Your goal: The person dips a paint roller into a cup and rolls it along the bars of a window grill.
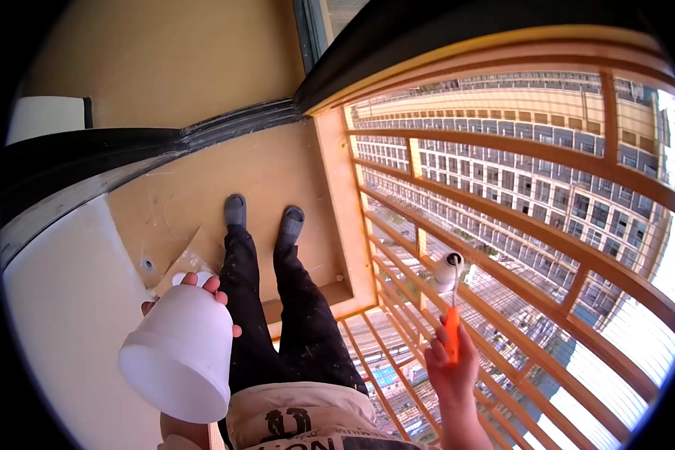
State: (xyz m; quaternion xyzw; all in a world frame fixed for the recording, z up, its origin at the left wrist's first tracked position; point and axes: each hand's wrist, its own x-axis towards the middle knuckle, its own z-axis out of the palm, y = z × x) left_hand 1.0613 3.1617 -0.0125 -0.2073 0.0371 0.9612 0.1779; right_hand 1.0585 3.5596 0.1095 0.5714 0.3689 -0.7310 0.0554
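light: daylight, bright, pic. r., thru railing [610,120]. glare: sky [673,116], blown out. shading: soft on white tub [184,334]; floor [262,165] milder. focus: far bldgs [502,180] sl. soft. lens: fisheye, railing bowed, corners blk.

I see a smooth white bucket [176,349], tipped over a bit, well away from the orange bars [610,120]. The paint roller [452,319], with its bright orange handle and white roll, is near the bars.
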